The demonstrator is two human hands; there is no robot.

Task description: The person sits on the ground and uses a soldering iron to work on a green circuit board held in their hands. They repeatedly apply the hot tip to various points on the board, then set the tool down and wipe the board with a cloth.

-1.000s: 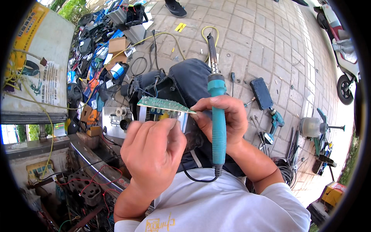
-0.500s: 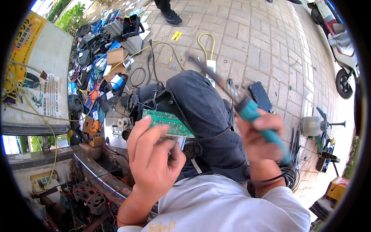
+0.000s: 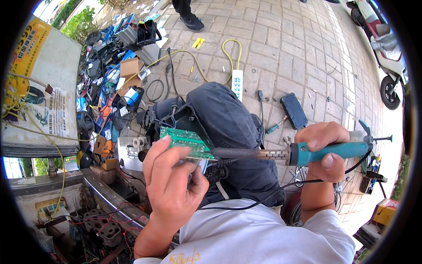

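Note:
My left hand is closed on a green circuit board, held tilted over my lap with rows of solder joints showing. Wrapped round the teal handle of a soldering iron is my right hand. The iron lies level, pointing left, and its dark tip meets the right edge of the board in the picture; I cannot tell if they touch. From the handle's rear, a black cord loops down across my lap. Behind the board, an open black housing with wires rests against my leg.
A white power strip with a yellow cord lies on the paving. Near it are a black case and a screwdriver. A heap of electronic scrap spreads at left. A scooter stands far right; another person's shoe is ahead.
The soldering iron has swung from pointing up and away to lying level, its tip now at the board. My right hand has moved slightly right. The left hand and board have barely moved.

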